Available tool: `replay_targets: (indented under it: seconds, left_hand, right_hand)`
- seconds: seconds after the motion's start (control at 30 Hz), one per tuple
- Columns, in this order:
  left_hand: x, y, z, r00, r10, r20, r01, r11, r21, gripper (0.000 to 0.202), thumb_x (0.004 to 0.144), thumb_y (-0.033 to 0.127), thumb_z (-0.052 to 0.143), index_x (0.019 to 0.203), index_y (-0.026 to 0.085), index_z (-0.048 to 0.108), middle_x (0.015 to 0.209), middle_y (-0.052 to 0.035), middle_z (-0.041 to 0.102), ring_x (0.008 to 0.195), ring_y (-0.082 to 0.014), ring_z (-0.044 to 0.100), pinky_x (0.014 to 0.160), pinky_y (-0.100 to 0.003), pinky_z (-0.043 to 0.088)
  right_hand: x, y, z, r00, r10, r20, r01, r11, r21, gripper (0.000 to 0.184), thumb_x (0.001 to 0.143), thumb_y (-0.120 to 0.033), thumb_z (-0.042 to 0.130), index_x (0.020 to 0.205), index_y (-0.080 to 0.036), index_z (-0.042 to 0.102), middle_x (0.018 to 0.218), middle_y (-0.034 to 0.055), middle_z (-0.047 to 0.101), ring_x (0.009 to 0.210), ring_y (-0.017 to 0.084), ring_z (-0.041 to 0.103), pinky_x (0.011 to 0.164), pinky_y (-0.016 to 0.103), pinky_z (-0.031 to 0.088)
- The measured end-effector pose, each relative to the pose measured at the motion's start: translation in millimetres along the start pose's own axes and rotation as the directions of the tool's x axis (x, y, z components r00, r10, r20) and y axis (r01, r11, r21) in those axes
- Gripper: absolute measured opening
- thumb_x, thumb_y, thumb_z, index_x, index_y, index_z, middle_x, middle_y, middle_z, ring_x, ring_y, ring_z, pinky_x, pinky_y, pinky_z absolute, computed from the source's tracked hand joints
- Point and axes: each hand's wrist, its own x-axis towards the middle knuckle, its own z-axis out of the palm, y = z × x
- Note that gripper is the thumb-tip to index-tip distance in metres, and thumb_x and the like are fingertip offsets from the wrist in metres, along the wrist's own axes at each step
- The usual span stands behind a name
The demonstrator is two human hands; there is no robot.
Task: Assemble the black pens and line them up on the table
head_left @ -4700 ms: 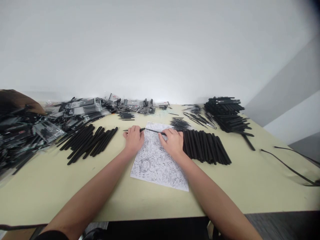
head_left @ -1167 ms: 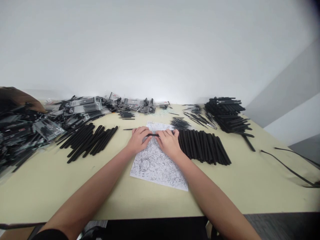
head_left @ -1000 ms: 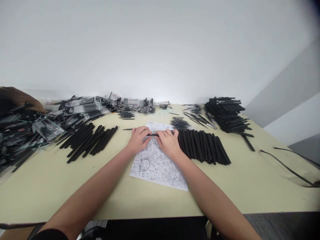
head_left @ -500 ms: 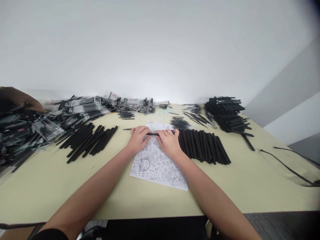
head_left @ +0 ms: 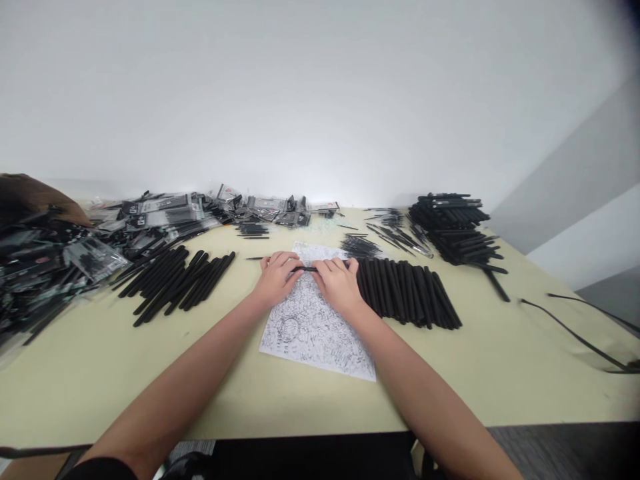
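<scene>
**Left hand (head_left: pixel 276 280) and right hand (head_left: pixel 340 287) clamped on a thin black rod (head_left: pixel 306 269).**
The hands sat close together, not quite touching, with the rod running crosswise over the far part of a printed sheet (head_left: pixel 313 340) and its tip jutting out left. Black pen barrels (head_left: pixel 407 293) lay in rows on the tabletop (head_left: pixel 100 380) either side; plastic-bagged packets (head_left: pixel 165 210) heaped along its far left edge.
</scene>
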Motion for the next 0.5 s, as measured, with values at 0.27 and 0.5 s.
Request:
replay_targets:
  seconds: [0.27, 0.5]
  left_hand:
    - [-0.8, 2.3, -0.4, 0.999, -0.018, -0.027, 0.017, 1.000, -0.009, 0.025, 0.097, 0.040, 0.050, 0.112, 0.023, 0.062, 0.123, -0.0070, 0.064, 0.117, -0.0236, 0.053, 0.092, -0.041, 0.029]
    - [0.2, 1.6, -1.2, 1.000, -0.016, 0.021, 0.016, 1.000, -0.011, 0.024, 0.099, 0.035, 0.045, 0.104, 0.024, 0.066, 0.119, -0.0058, 0.066, 0.116, -0.0244, 0.053, 0.091, -0.043, 0.030]
  right_hand:
    - [0.5, -1.8, -1.4, 1.000, 0.003, 0.020, -0.003, 1.000, -0.003, 0.019, 0.100, -0.032, 0.048, 0.106, -0.022, 0.063, 0.097, 0.0060, 0.073, 0.094, 0.023, 0.053, 0.089, 0.042, 0.019]
    - [0.5, -0.2, -0.5, 1.000, -0.005, 0.016, 0.005, 1.000, 0.002, 0.017, 0.100, -0.031, 0.050, 0.107, -0.024, 0.064, 0.100, 0.0056, 0.073, 0.095, 0.023, 0.053, 0.089, 0.043, 0.018]
